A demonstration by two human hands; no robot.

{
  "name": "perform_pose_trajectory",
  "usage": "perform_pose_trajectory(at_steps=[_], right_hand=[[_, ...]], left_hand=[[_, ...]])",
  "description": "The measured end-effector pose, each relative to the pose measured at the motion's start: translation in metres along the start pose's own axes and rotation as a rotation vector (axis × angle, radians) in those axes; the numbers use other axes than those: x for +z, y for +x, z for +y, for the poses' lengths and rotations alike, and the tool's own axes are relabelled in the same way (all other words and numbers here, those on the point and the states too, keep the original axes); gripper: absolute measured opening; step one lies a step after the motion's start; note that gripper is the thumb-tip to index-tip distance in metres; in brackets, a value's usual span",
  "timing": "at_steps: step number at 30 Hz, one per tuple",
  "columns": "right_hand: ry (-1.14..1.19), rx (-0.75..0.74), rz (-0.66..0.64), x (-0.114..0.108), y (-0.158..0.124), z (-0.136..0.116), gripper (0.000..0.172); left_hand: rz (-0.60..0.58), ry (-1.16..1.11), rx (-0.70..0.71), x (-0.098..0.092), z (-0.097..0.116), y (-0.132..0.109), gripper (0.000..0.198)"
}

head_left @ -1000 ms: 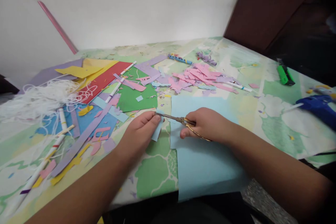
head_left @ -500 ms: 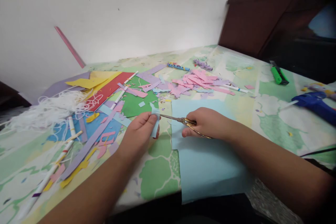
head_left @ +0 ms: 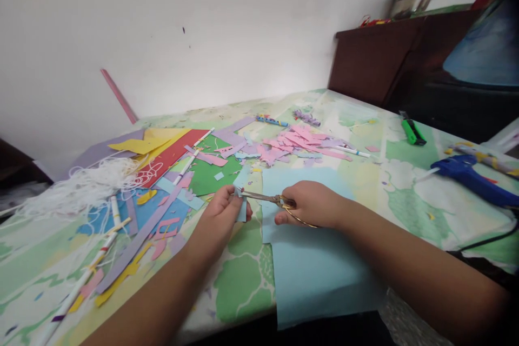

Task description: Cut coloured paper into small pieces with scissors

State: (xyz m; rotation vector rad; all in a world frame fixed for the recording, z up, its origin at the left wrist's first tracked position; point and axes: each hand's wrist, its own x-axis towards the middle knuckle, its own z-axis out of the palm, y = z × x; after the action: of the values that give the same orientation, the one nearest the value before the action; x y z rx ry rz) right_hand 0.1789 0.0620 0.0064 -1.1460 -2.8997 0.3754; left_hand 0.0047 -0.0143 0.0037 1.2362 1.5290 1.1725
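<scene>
My left hand (head_left: 221, 216) pinches a small light blue paper piece (head_left: 243, 210) over the middle of the table. Gold-handled scissors (head_left: 271, 198) are in my right hand (head_left: 312, 204), their blade tips at the upper part of that piece. Under my right hand and forearm lies a large light blue sheet (head_left: 320, 281), which reaches the table's front edge. Beyond my hands are pink paper scraps (head_left: 300, 139) and a green sheet (head_left: 213, 167).
White string (head_left: 85, 186), a red sheet (head_left: 178, 151), purple strips and marked white sticks cover the left. At the right are a green cutter (head_left: 413, 131) and a blue glue gun (head_left: 474, 175). A white wall and a dark cabinet (head_left: 373, 62) stand behind.
The view has tilted up, so the table sits lower in it. The scissors' tips now overlap the upper part of the small blue piece, and its top end has shifted.
</scene>
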Motion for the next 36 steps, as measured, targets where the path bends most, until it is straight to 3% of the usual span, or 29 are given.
perform_pose_trajectory(at_steps=[15,24,32,36], right_hand=[[-0.053,0.007,0.027,0.002,-0.001,0.001,0.058],[0.008,-0.011,0.001,0.001,-0.001,-0.002,0.055],[0.030,-0.050,0.002,0.001,-0.003,-0.005,0.053],[0.033,-0.036,0.011,0.002,-0.003,-0.005,0.055]], left_hand=[[0.034,-0.291,-0.072,-0.002,-0.007,0.005,0.019],[-0.065,-0.204,-0.059,0.003,-0.005,0.002,0.018],[-0.067,-0.089,-0.004,0.006,-0.002,0.002,0.016],[-0.010,-0.069,-0.004,0.009,0.001,0.000,0.017]])
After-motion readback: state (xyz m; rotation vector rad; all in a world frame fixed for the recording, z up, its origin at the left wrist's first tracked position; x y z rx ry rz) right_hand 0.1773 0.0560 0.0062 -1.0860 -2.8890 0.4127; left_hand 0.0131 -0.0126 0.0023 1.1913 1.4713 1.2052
